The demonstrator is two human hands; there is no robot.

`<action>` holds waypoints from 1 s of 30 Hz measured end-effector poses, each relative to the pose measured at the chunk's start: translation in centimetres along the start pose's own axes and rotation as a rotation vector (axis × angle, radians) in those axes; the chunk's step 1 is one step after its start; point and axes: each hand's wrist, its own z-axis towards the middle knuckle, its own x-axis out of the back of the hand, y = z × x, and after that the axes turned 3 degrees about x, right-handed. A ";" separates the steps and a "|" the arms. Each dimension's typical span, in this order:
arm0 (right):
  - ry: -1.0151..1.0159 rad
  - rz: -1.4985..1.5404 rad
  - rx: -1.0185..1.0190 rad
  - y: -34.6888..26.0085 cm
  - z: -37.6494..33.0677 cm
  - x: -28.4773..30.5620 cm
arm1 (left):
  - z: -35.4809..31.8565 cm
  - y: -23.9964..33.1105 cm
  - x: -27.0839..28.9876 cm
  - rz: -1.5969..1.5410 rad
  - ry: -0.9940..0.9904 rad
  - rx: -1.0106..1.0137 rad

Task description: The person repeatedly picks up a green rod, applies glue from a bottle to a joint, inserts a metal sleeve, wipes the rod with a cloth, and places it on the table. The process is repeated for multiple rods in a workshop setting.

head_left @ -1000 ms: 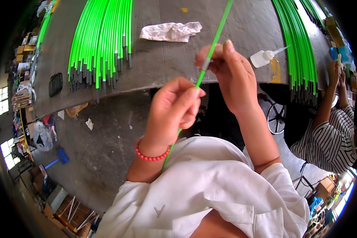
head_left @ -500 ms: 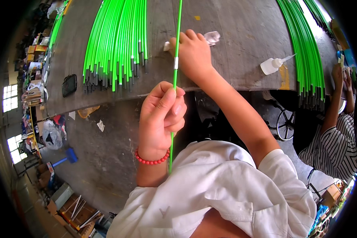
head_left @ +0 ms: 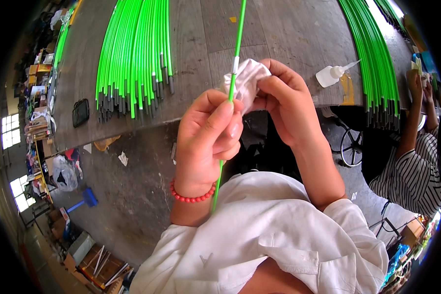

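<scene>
A thin green rod (head_left: 239,35) rises through the fist of my left hand (head_left: 207,132), thumb and fingers wrapped round it. Just above that fist the rod has a short white band (head_left: 235,64). My right hand (head_left: 289,100) pinches a crumpled whitish cloth (head_left: 250,81), which hangs right behind the rod by the band. Whether the cloth touches the rod I cannot tell. The rod's lower end runs down along my left forearm toward my shirt.
A grey table (head_left: 196,54) carries a bundle of green rods (head_left: 132,54) with dark ends, another bundle (head_left: 377,73) at right, a white squeeze bottle (head_left: 329,76) and a black phone-like object (head_left: 81,112). A co-worker in a striped top (head_left: 411,171) sits at far right.
My right hand has picked the cloth up off the table and brought it back to the rod beside my left hand. The rod's top has tilted slightly to the right.
</scene>
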 end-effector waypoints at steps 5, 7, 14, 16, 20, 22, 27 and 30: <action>-0.055 0.038 0.070 -0.8 -1.7 -1.2 | 0.1 -0.3 -0.6 0.044 0.026 -0.023; -0.103 -0.087 0.123 -0.9 -1.8 -1.1 | 0.0 -0.4 -0.7 0.029 0.026 -0.019; 0.052 -0.167 0.170 -1.0 -2.1 -0.5 | -0.4 -0.4 -1.3 0.053 0.039 -0.011; 0.112 -0.248 0.240 -0.9 -2.4 -0.5 | -0.5 -0.4 -1.5 0.079 0.053 -0.024; 0.052 -0.404 0.428 -0.9 -3.4 -1.1 | -0.6 -0.7 -2.1 0.130 0.085 -0.072; 0.031 -0.522 0.554 -1.1 -3.5 -1.3 | -0.6 -0.9 -2.3 0.132 0.081 -0.099; 0.020 -0.593 0.687 -1.4 -4.1 -1.7 | -0.9 -1.6 -2.8 0.197 0.067 -0.169; 0.039 -0.615 0.682 -1.4 -4.4 -1.8 | -1.0 -1.7 -2.8 0.215 0.052 -0.169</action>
